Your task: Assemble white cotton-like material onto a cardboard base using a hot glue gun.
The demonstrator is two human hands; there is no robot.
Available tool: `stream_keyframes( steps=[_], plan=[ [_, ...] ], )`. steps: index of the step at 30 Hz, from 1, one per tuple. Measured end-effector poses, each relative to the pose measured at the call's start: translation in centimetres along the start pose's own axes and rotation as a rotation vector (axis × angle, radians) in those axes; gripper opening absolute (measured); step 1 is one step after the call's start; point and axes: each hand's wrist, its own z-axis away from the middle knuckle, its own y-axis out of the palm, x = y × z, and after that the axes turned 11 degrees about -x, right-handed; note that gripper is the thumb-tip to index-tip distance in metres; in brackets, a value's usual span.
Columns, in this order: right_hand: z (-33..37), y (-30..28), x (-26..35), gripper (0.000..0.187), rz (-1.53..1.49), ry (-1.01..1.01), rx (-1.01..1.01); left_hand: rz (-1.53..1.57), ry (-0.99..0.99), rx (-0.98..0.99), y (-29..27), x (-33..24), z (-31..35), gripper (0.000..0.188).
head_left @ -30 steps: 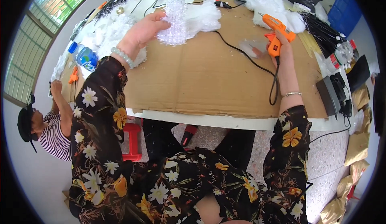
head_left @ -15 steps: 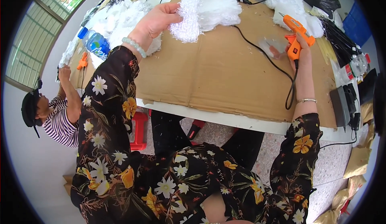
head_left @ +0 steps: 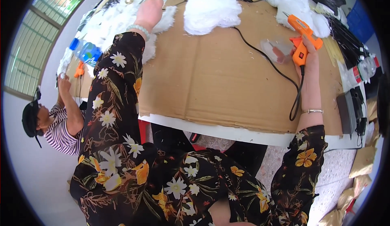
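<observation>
My right hand (head_left: 307, 53) is wrapped round the grip of an orange glue gun (head_left: 304, 33), its nozzle pointing away and its black cord looping down over the cardboard. My left hand (head_left: 149, 12) is stretched to the far side of the table, beside a spread of white fluffy material (head_left: 118, 19). Its fingers are mostly hidden behind the back of the hand, so what they hold cannot be made out. Between the hands, toward the back, lies a white fluffy pile (head_left: 211, 14) on the cardboard sheet (head_left: 227, 80).
At left stand a blue-capped bottle (head_left: 85, 52) and a second orange glue gun (head_left: 79, 69), near a person in stripes (head_left: 63, 130). Dark stalks (head_left: 345, 35), a red-labelled bottle (head_left: 362, 70), a grey box (head_left: 346, 113) and another white heap (head_left: 290, 6) lie at right.
My left hand has let go of the shiny white strip beside the middle pile and moved left and farther away. My right hand still grips the glue gun, nearly in place.
</observation>
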Motion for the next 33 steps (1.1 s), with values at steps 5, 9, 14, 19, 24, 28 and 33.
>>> stream_keyframes(
  steps=[5, 9, 14, 19, 24, 28, 33],
  plan=[
    [-1.1, -0.4, -0.4, 0.023, 0.033, 0.006, 0.039, -0.051, 0.078, 0.246, 2.6, -0.8, -0.2, 0.017],
    [-1.4, -0.2, -0.6, 0.023, 0.024, -0.004, 0.059, 0.338, -0.18, 0.391, 3.3, 1.4, -0.9, 0.044],
    [-1.3, -0.5, -0.3, 0.024, 0.052, 0.01, 0.049, 0.592, -0.514, 0.265, 2.4, 5.3, -1.6, 0.037],
    [-0.4, -0.2, 0.0, 0.023, 0.066, -0.002, 0.045, 0.383, -0.366, 0.292, 1.2, 4.2, 0.0, 0.026],
    [-0.1, -0.3, -0.1, 0.023, 0.08, 0.002, 0.086, 0.432, -0.427, 0.27, 1.3, 3.2, 0.4, 0.039],
    [0.0, -0.1, 0.0, 0.023, 0.079, 0.016, 0.086, 0.425, -0.48, 0.326, 1.4, 3.1, 0.1, 0.039],
    [-0.5, -0.4, 0.1, 0.024, 0.092, 0.02, 0.085, 0.298, -0.353, 0.464, 2.0, 1.2, 0.0, 0.032]
  ],
)
